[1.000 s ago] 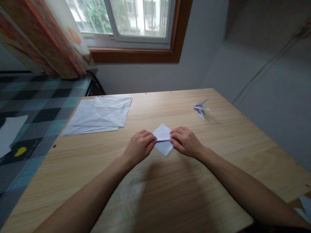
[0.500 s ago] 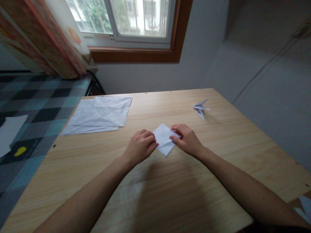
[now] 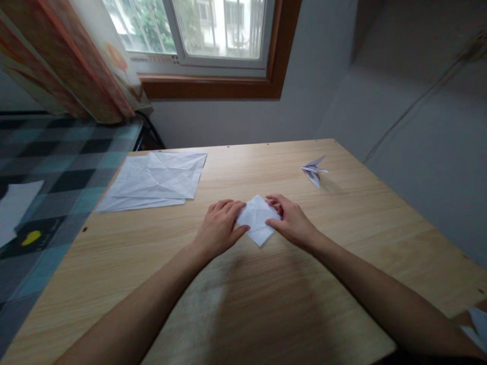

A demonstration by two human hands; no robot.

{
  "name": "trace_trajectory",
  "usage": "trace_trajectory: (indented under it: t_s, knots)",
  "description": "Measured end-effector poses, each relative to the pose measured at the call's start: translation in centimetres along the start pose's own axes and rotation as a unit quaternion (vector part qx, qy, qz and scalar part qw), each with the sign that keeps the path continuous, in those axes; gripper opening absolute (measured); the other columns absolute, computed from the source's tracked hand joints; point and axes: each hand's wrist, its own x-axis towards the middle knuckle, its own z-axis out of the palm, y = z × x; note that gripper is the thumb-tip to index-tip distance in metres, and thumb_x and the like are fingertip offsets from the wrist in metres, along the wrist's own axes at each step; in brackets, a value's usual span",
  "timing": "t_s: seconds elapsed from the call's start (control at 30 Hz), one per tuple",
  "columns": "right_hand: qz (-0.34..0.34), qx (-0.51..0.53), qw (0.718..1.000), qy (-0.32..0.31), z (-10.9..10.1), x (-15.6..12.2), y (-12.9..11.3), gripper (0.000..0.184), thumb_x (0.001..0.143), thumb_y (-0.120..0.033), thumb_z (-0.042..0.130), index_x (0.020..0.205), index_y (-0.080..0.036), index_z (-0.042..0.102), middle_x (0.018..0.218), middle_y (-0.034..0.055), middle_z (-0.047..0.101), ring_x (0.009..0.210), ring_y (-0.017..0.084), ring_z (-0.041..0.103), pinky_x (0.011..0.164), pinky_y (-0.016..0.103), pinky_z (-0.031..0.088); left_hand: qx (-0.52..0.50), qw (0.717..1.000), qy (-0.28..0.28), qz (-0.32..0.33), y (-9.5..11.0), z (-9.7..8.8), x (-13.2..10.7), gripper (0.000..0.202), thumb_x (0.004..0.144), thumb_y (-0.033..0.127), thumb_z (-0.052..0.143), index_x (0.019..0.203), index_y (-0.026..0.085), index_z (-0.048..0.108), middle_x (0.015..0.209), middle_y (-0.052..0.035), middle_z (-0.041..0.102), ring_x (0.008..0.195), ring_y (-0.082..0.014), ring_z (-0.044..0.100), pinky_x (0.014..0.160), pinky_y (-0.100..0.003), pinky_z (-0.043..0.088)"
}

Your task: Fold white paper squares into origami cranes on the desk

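A small folded white paper, shaped like a diamond with creases across it, lies on the wooden table between both hands. At its left corner is my left hand, with the thumb at the lower edge and the fingers along the upper edge. My right hand grips the right corner, its fingers curled and the thumb resting on top of the sheet. The paper's side corners are partly hidden by the fingers.
Creased white sheets lie stacked at the table's far left. A folded paper figure with pointed flaps stands at the far right. Left of the table, a checked cloth carries another white sheet. A window is ahead.
The paper's folded layer now sits flatter and its top corner has shifted slightly right. My left hand has spread its thumb and fingers wider; my right hand has barely moved.
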Motion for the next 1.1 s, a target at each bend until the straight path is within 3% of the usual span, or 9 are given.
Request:
trace_trajectory:
  t_s: [0.13,0.43,0.6,0.7,0.8,0.87,0.97,1.1]
  knots:
    - [0.023,-0.012,1.000,0.002,-0.03,-0.04,0.20,0.056,0.069,-0.013,0.073,0.124,-0.018,0.060,0.095,0.0027,0.065,0.078,0.016,0.058,0.073,0.030,0.047,-0.009,1.000,-0.004,0.003,-0.10,0.04,-0.06,0.045,0.087,0.035,0.066,0.129,0.021,0.056,0.125,-0.0095,0.068,0.122,-0.0297,0.055,0.104,-0.049,0.041]
    - [0.021,-0.021,1.000,0.004,-0.14,0.09,-0.07,0.023,0.072,-0.012,0.072,0.094,-0.018,0.070,0.071,-0.0030,0.060,0.066,0.014,0.054,0.067,0.028,0.042,-0.058,0.998,0.030,0.013,-0.06,-0.05,-0.01,0.047,0.082,0.027,0.071,0.126,0.020,0.055,0.117,-0.0100,0.068,0.112,-0.0275,0.060,0.098,-0.046,0.047]
    - [-0.059,-0.017,0.996,0.068,0.30,-0.18,0.01,0.020,0.074,-0.011,0.070,0.091,-0.020,0.069,0.080,0.0005,0.064,0.077,0.019,0.059,0.076,0.033,0.047,-0.160,0.984,0.077,-0.015,-0.33,0.12,-0.25,0.057,0.081,0.015,0.065,0.136,0.020,0.049,0.104,-0.0056,0.068,0.091,-0.0185,0.064,0.083,-0.034,0.054]
    - [-0.094,-0.002,0.986,0.138,0.57,-0.08,0.37,0.042,0.070,-0.016,0.075,0.111,-0.021,0.065,0.105,0.0068,0.066,0.097,0.024,0.060,0.087,0.040,0.049,-0.215,0.970,0.114,-0.023,-0.52,0.21,-0.27,0.052,0.083,0.014,0.060,0.135,0.019,0.053,0.089,-0.0007,0.066,0.076,-0.0136,0.063,0.071,-0.028,0.053]
    - [-0.101,0.038,0.981,0.163,0.60,0.09,0.79,0.067,0.065,-0.024,0.083,0.126,-0.022,0.057,0.122,0.0104,0.062,0.110,0.027,0.060,0.091,0.043,0.051,-0.225,0.960,0.167,0.013,-0.41,-0.04,-0.18,0.027,0.085,0.014,0.061,0.111,0.019,0.069,0.082,-0.0005,0.066,0.073,-0.0123,0.063,0.066,-0.024,0.051]
    - [-0.104,0.070,0.984,0.130,0.45,0.02,0.82,0.050,0.071,-0.028,0.081,0.118,-0.022,0.063,0.111,0.0075,0.068,0.100,0.025,0.065,0.086,0.039,0.054,-0.213,0.954,0.208,0.042,-0.17,-0.30,-0.16,0.015,0.086,0.012,0.061,0.092,0.019,0.072,0.083,-0.0018,0.067,0.073,-0.0119,0.063,0.066,-0.024,0.051]
    - [-0.170,0.064,0.976,0.121,0.09,-0.39,0.43,0.009,0.084,-0.022,0.069,0.092,-0.023,0.070,0.087,0.0024,0.072,0.082,0.019,0.068,0.076,0.034,0.054,-0.173,0.944,0.270,0.082,0.19,-0.55,-0.26,0.015,0.086,0.008,0.060,0.083,0.019,0.070,0.082,-0.0022,0.066,0.076,-0.0131,0.062,0.070,-0.026,0.052]
    - [-0.316,-0.040,0.929,0.188,-0.24,-0.73,0.17,0.019,0.086,-0.010,0.060,0.089,-0.025,0.071,0.091,0.0047,0.073,0.088,0.020,0.066,0.078,0.036,0.054,-0.094,0.944,0.303,0.090,0.11,-0.39,-0.35,0.022,0.084,0.003,0.057,0.083,0.021,0.068,0.088,-0.0036,0.066,0.088,-0.0181,0.059,0.081,-0.036,0.052]
